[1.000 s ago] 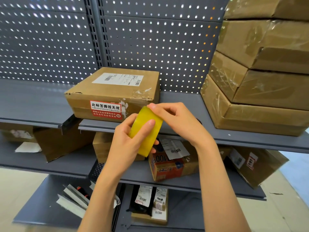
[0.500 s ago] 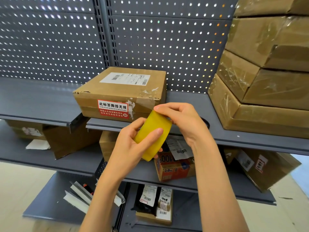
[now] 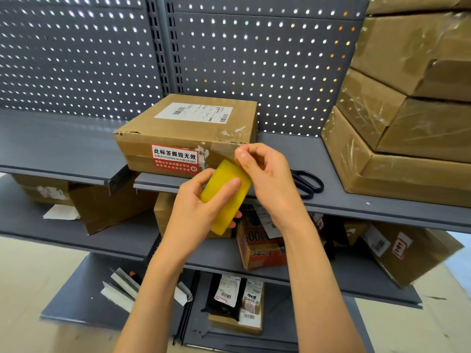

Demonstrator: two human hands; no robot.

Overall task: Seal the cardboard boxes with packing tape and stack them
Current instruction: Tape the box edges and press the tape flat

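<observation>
Left hand [image 3: 196,215] grips the tape roll [image 3: 225,196], fingers wrapped round its yellow outer face, roll held in front of the shelf [image 3: 331,159] edge. Right hand [image 3: 265,171] sits at the roll's top edge, thumb and forefinger pinching the tape end; a short clear strip is lifted off the roll. Box [image 3: 188,133] with shipping label and red sticker sits on the shelf just beyond both hands, not touched. Scissors [image 3: 307,183] lie on the shelf just right of the right hand. Taped box stack [image 3: 407,123] further right.
</observation>
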